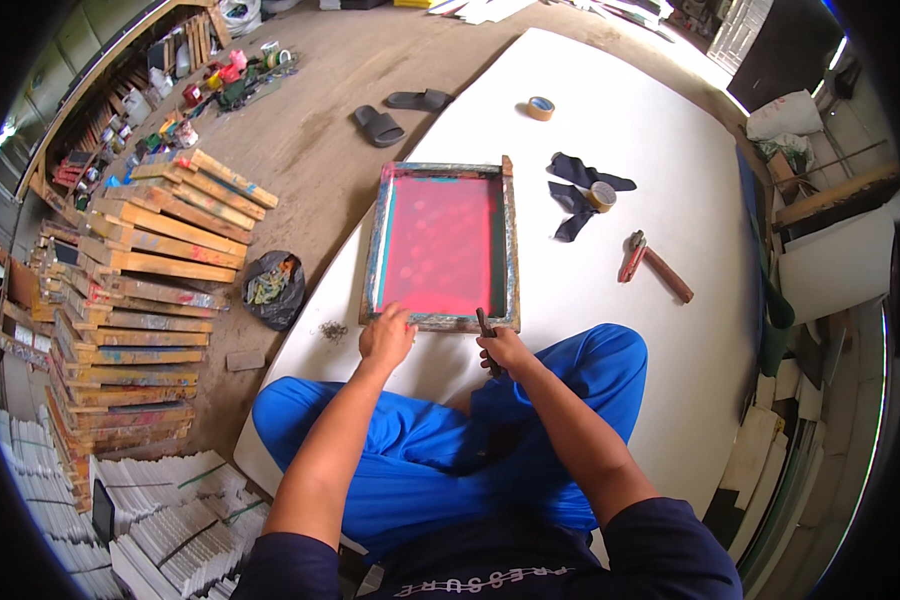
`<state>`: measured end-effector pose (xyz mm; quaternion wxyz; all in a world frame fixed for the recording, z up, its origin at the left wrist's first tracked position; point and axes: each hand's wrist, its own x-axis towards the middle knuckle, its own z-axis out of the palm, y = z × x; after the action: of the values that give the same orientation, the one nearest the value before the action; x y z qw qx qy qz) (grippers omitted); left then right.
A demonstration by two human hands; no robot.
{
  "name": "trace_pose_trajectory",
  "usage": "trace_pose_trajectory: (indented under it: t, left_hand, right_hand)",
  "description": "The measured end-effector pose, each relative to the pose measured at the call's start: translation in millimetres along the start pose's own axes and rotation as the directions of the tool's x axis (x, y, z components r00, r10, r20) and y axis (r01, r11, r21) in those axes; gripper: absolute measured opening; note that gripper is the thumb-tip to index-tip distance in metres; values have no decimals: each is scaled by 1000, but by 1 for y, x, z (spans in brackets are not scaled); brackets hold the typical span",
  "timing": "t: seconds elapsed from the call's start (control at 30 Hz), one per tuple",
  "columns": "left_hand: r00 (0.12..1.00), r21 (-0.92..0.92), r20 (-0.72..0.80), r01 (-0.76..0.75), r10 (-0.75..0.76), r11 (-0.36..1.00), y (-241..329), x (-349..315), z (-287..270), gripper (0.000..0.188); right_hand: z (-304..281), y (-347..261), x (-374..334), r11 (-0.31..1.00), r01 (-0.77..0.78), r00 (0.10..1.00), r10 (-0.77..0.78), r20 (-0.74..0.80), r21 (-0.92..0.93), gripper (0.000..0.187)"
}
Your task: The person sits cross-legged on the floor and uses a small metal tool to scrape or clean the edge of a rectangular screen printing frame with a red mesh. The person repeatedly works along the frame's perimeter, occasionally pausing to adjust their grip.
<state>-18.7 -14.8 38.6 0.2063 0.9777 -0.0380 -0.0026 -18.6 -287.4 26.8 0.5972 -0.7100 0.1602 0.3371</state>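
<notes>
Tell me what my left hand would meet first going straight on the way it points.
Probably the near bar of the frame; your left hand may already be touching it.

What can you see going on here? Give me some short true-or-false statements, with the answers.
1. The right hand holds a dark, slim tool. True.
2. The panel inside the wooden frame is bright yellow. False: the panel is pinkish red.
3. The left hand is by the near side of the wooden frame. True.
4. Both dark sandals are worn on the person's feet. False: the dark sandals lie on the floor, beside the white board.
5. The blue roll of tape touches the dark cloth. False: it lies apart from the dark cloth, farther from the person.
</notes>
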Motion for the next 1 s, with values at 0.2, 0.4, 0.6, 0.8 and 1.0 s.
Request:
trace_pose_trajectory:
  t: [0.2,0.4,0.6,0.8,1.0]
  left_hand:
    - [984,259,176,-77,31,963,19,7,14,53]
    - [970,306,243,-82,5,948,9,19,20,48]
    - [993,266,113,-15,-16,964,3,21,23,46]
    - [998,194,55,13,-24,981,-1,22,21,46]
    - [995,137,18,-100,99,986,-4,14,37,52]
  right_hand:
    - [-11,-11,-13,988,-104,995,102,19,117,23]
    - [-13,7,-6,983,-47,998,40,43,180,23]
    - [-16,-8,-11,989,-78,996,73,46,127,27]
    - [-24,-10,-3,993,-76,997,78,-17,87,31]
    - [-32,4,-3,986,-141,989,144,-20,85,31]
